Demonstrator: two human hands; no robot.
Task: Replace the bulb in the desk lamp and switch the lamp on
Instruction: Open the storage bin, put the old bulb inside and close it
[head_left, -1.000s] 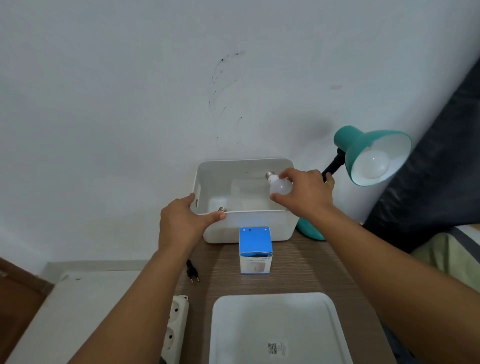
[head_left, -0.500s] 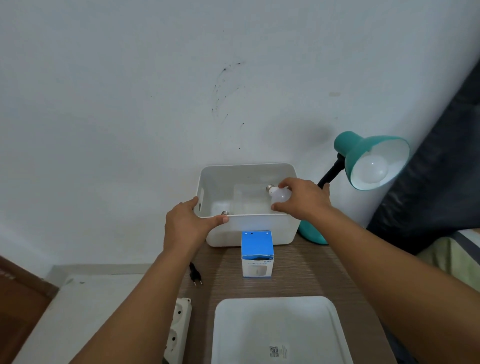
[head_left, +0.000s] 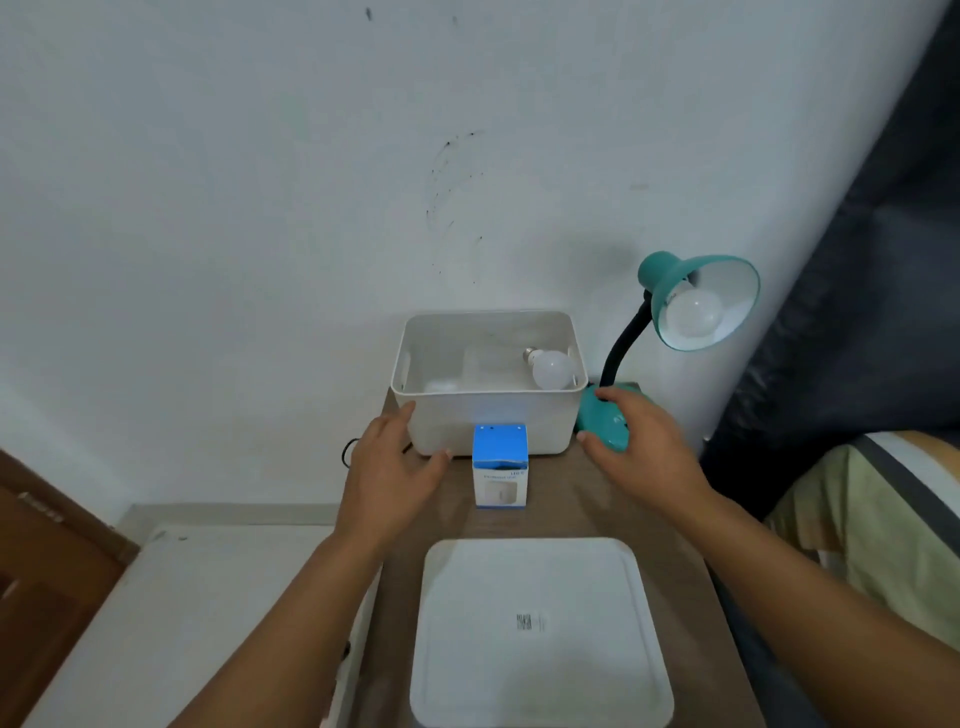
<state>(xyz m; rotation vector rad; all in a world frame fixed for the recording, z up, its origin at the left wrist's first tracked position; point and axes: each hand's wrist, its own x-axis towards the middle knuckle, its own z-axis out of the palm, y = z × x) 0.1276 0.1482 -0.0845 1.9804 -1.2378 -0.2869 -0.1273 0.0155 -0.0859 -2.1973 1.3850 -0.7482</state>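
The teal desk lamp (head_left: 696, 291) stands at the back right of the small wooden table, its shade facing me with a white bulb (head_left: 693, 314) fitted inside, unlit. A loose white bulb (head_left: 551, 368) lies in the right end of the white bin (head_left: 488, 415) against the wall. My right hand (head_left: 641, 447) hovers, fingers apart and holding nothing, just in front of the lamp's teal base (head_left: 602, 421), partly covering it. My left hand (head_left: 395, 467) is open and empty in front of the bin's left corner. A blue and white bulb box (head_left: 500, 465) stands between my hands.
A white lid (head_left: 540, 634) lies on the table (head_left: 571, 493) nearest me. A black cable (head_left: 347, 452) shows at the table's left edge, and a white surface (head_left: 182, 613) sits lower left. A dark curtain and bedding fill the right side.
My right hand let go of the loose bulb, which now lies in the bin, and drew back toward the lamp base. My left hand came off the bin's rim and pulled back.
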